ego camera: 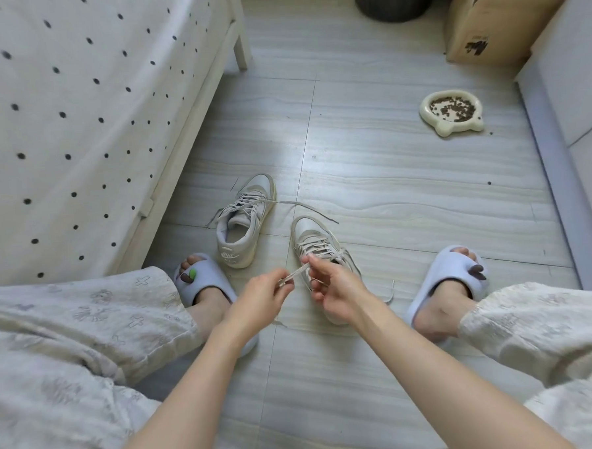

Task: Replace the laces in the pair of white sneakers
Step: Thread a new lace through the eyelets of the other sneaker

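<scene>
Head view is showing two white sneakers sitting on the floor (370, 172): the left sneaker (245, 223) and the right sneaker (318, 243). Two hands are working together. The left hand (262, 300) and right hand (336, 291) are each pinching one lace (295, 274) with curled fingers above the right sneaker. Two slippers are resting nearby.

Both bare forearms reach forward, left hand (264, 293) and right hand (335, 287) with fingers pinched.
</scene>
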Motion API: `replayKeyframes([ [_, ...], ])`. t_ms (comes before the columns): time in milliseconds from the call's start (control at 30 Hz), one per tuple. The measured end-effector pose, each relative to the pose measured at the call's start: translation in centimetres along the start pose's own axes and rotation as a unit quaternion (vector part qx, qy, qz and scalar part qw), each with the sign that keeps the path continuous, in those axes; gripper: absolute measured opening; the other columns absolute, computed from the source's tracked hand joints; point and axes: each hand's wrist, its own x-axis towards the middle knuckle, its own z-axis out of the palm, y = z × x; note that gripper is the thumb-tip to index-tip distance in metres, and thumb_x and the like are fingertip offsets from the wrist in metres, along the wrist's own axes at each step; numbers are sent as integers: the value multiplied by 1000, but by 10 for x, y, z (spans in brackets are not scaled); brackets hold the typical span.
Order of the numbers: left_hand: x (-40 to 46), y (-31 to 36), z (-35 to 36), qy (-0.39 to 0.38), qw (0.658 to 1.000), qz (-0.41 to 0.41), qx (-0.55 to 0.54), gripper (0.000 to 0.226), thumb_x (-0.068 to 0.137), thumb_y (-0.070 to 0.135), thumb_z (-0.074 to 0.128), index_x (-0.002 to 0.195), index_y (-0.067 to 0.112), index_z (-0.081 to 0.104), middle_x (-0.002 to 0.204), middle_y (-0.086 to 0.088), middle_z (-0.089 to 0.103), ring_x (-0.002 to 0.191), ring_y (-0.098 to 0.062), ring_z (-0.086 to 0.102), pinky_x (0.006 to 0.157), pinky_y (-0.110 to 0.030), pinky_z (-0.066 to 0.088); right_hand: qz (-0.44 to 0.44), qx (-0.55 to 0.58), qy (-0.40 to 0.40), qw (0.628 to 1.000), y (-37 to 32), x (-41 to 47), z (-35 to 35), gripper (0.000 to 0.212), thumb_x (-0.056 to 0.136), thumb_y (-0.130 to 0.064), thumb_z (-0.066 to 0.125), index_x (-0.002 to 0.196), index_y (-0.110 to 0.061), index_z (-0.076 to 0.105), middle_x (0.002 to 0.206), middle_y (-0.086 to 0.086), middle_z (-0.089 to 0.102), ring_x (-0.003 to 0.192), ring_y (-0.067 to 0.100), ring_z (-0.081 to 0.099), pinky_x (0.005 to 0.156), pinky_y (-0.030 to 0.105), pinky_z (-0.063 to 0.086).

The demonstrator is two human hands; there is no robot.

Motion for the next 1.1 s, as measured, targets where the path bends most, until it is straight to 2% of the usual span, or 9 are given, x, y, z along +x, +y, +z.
replayKeyframes([
  [133, -2, 0, 3, 7, 999, 19, 26, 19, 98, 22, 41, 95, 10, 55, 85, -3, 59, 87, -27, 55, 74, -36, 41, -28, 43, -28, 998, -13, -4, 4, 12, 88, -20, 61, 79, -15, 67, 55, -6, 49, 50, 7, 36, 39, 16, 24],
  [333, -1, -12, 8, 17, 995, -63, 74, 21, 99, 22, 27, 87, 18, 44, 89, -2, 51, 90, -30, 51, 77, -41, 42, -57, 55, 4, 997, -32, -6, -4, 14, 86, -18, 63, 73, -14, 68, 55, -6, 48, 48, 7, 35, 40, 17, 23],
  [433, -2, -25, 13, -22, 988, -117, 99, 22, 98, 16, 27, 83, 17, 43, 95, -8, 53, 92, -31, 52, 83, -43, 43, -67, 57, 29, 996, -43, -5, -10, 17, 85, -21, 63, 70, -19, 70, 64, -6, 52, 57, 7, 42, 50, 18, 29],
  [533, -3, -35, 17, -37, 982, -156, 104, 25, 98, 15, 28, 90, 16, 51, 102, -8, 50, 99, -30, 51, 90, -42, 42, -70, 96, 28, 993, -54, -6, -18, 12, 89, -21, 59, 79, -18, 66, 73, -5, 60, 72, 9, 52, 62, 20, 39],
  [633, 0, -41, 19, -31, 976, -177, 120, 30, 99, 18, 31, 107, 15, 60, 113, -10, 46, 110, -30, 45, 96, -41, 38, -69, 155, 31, 985, -62, -4, -25, 12, 91, -17, 57, 82, -15, 65, 65, -5, 67, 73, 11, 58, 65, 20, 47],
  [800, 8, -37, 20, -29, 982, -183, 33, 26, 98, 16, 42, 106, 12, 67, 111, -10, 53, 105, -27, 53, 90, -30, 40, -58, 202, 21, 977, -65, 4, -30, 11, 91, -16, 57, 84, -14, 64, 66, -3, 69, 65, 10, 64, 58, 19, 53],
  [900, 11, -36, 25, -14, 977, -211, -38, 17, 93, 10, 54, 97, 8, 70, 92, -7, 64, 87, -20, 60, 78, -26, 44, -80, 202, 41, 975, -66, 10, -30, 10, 92, -14, 56, 86, -12, 64, 67, -1, 70, 67, 11, 65, 59, 19, 54],
  [1000, 19, -35, 33, 50, 919, -292, -260, 6, 83, -3, 62, 83, 0, 66, 67, -10, 58, 45, -8, 53, 54, -22, 51, -138, 82, 106, 981, -62, 21, -27, 12, 94, -12, 53, 85, -9, 61, 73, 5, 68, 66, 13, 66, 61, 20, 54],
  [1100, 31, -35, 42, 100, 825, -348, -435, 12, 81, -11, 61, 75, -2, 58, 67, -12, 54, 37, -7, 51, 45, -16, 50, -142, -109, 172, 969, -47, 36, -27, 22, 93, -14, 48, 75, -10, 60, 76, 9, 62, 67, 19, 59, 61, 25, 49],
])
